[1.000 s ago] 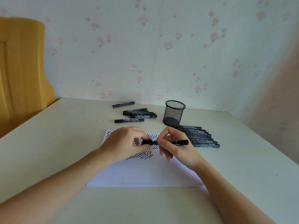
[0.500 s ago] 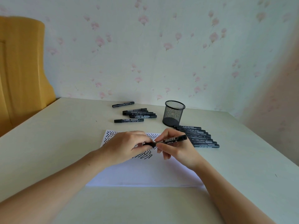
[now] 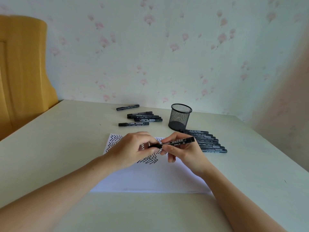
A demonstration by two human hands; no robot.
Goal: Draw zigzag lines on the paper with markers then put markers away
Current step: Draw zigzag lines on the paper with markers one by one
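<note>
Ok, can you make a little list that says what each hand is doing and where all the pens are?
left hand: grips the cap end of the black marker pen
right hand: holds the pen's barrel
white paper sheet: zigzags on its far part
black mesh pen cup: upright, right of the loose markers
row of markers: right of the paper

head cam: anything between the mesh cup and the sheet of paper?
The head view shows only bare table between the mesh cup and the paper; the row of markers lies right of that gap.
</note>
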